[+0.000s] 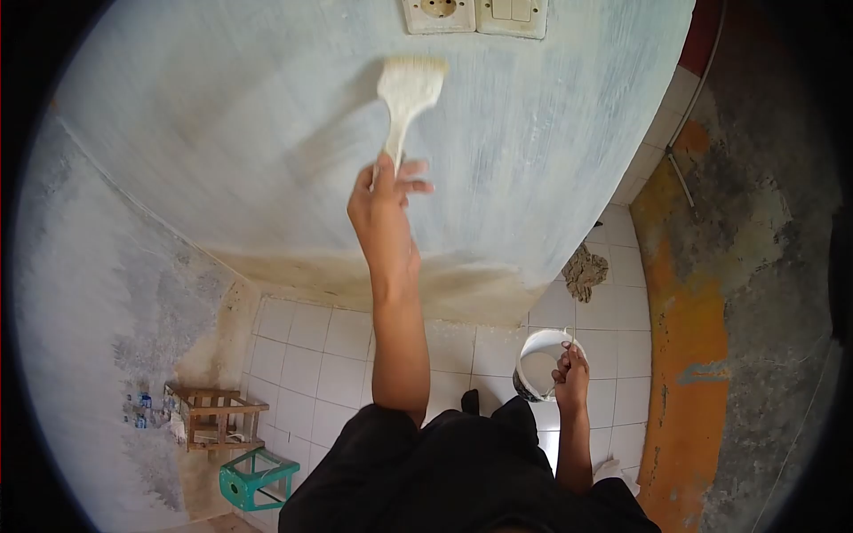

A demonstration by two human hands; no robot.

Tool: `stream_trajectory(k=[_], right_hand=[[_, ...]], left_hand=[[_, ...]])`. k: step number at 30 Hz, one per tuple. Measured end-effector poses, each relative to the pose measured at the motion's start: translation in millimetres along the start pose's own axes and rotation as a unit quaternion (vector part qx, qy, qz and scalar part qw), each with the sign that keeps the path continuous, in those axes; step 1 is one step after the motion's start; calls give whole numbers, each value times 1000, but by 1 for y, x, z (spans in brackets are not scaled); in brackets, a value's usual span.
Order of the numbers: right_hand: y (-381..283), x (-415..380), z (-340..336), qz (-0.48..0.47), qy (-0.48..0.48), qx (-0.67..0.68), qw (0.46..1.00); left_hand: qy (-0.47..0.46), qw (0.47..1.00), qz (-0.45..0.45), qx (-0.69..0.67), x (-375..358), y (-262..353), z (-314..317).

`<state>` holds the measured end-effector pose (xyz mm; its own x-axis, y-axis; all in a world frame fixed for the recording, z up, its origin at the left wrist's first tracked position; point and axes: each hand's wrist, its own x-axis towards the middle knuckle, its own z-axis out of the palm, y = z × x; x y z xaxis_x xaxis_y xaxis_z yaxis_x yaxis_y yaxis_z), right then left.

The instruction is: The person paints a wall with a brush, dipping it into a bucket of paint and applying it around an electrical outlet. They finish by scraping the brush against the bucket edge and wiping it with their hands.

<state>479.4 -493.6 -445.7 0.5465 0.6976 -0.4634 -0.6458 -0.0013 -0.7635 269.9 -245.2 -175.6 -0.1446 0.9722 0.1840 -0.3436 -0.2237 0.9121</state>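
My left hand (384,206) grips the handle of a wide paintbrush (410,89), thumb along the handle and some fingers spread beside it. The brush is coated in whitish paint, and its bristles point up toward the pale blue-white streaked wall (293,133). Lower right, my right hand (571,377) is closed on the wire handle at the rim of a white paint bucket (526,366). Whitish paint shows inside the bucket.
A socket (440,13) and a switch plate (511,16) sit above the brush. A crumpled cloth (585,274) lies on the tiled floor (620,311). Lower left are a wooden frame (218,416) and a green stool (258,480). An orange-and-grey wall (689,373) rises at right.
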Motion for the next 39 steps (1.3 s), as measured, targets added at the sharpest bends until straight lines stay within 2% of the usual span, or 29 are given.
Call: stream_trajectory(k=[2, 5, 7, 12, 14, 19, 24, 30, 33, 36, 39], right_hand=[[-1, -2, 0, 2, -4, 3, 1000], [-1, -5, 2, 1, 5, 1, 1000], [-1, -6, 2, 2, 14, 1, 1000], [1, -11, -7, 14, 20, -5, 1000], [1, -13, -7, 19, 30, -9, 999], [7, -5, -14, 29, 32, -33, 999], [7, -5, -11, 29, 31, -44, 998], [2, -7, -6, 31, 39, -34, 998], [2, -7, -6, 29, 29, -43, 998], [2, -8, -4, 33, 28, -41, 998], [7, -4, -9, 32, 24, -49, 998]], left_hand=[[-7, 999, 45, -15, 11, 6, 9], [-19, 999, 38, -25, 25, -18, 13], [7, 1000, 2, -1, 24, -44, 9], [39, 998, -38, 33, 10, -154, -29], [62, 996, -59, -1, -3, -206, -47], [94, 985, -124, 69, -47, -340, -101], [133, 970, -196, 56, -84, -435, -148], [185, 915, -330, 140, -99, -450, -171], [199, 909, -350, 105, -96, -445, -166], [179, 932, -301, 88, -82, -426, -145], [184, 934, -302, 54, -72, -373, -117]])
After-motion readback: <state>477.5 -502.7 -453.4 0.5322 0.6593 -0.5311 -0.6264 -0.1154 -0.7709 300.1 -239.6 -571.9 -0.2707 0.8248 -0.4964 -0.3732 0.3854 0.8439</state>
